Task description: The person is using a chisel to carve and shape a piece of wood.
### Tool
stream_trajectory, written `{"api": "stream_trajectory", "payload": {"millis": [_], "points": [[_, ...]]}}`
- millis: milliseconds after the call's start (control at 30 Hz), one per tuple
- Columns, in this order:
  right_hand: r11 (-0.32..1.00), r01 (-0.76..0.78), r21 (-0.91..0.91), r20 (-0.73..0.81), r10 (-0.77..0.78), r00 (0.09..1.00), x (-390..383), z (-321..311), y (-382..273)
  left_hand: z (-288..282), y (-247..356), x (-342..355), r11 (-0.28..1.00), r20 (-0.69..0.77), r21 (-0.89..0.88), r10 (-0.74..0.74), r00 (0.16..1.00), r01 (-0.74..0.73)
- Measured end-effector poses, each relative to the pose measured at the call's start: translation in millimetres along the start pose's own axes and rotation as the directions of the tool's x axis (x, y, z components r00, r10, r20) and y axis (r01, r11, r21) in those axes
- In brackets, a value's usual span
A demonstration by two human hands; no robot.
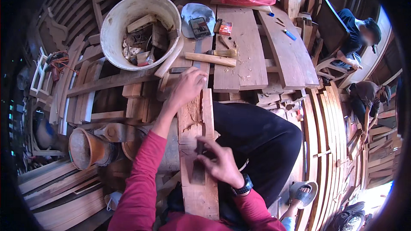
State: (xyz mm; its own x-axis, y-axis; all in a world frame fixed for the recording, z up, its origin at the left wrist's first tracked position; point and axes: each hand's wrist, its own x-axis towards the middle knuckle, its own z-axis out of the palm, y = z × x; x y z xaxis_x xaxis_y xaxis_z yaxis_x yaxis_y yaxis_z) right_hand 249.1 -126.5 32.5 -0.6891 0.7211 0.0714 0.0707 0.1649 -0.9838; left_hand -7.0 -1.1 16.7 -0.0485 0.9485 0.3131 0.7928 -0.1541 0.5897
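A long wooden board lies lengthwise in front of me, with a rough gouged hollow toward its far part and a narrow strip of wood along its right side. My right hand, with a dark watch at the wrist, grips a dark flat block against the board's face. Its exact kind is blurred. My left hand rests over the board's far end, fingers stretched and slightly bent. Close to those fingers lies a small dark grey bar. Beyond are a wooden stick and a wooden-handled tool.
A white bucket of scraps stands far left. Near it are a phone, a red box and a blue lighter. An orange-brown bucket sits left. Two people work at right, beside stacked planks.
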Motion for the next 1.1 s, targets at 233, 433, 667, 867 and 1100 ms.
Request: {"api": "stream_trajectory", "payload": {"millis": [233,433,667,867,1100], "points": [[0.994,0.102,-0.024,0.142,-0.098,0.985,-3.2,8.1,8.0,24.1,-0.9,-25.1,0.997,-0.161,0.049,0.073,0.984,-0.066],[0.999,-0.011,0.051,0.092,0.006,0.996,-0.5,5.3,6.2,24.1,5.1,-29.7,1.000,-0.116,-0.020,0.012,0.993,-0.015],[0.990,-0.033,0.140,-0.030,0.038,0.999,0.4,0.0,-2.6,25.0,8.1,-28.8,0.998,-0.138,0.058,-0.015,0.990,0.023],[0.999,0.005,0.039,0.155,-0.011,0.988,-2.6,0.1,6.2,23.0,7.4,-29.2,0.988,-0.106,0.073,-0.125,0.987,0.133],[0.998,-0.015,0.058,0.124,0.007,0.992,-5.8,2.7,2.8,28.3,2.6,-30.4,0.994,-0.091,0.043,-0.095,0.991,0.099]]}}
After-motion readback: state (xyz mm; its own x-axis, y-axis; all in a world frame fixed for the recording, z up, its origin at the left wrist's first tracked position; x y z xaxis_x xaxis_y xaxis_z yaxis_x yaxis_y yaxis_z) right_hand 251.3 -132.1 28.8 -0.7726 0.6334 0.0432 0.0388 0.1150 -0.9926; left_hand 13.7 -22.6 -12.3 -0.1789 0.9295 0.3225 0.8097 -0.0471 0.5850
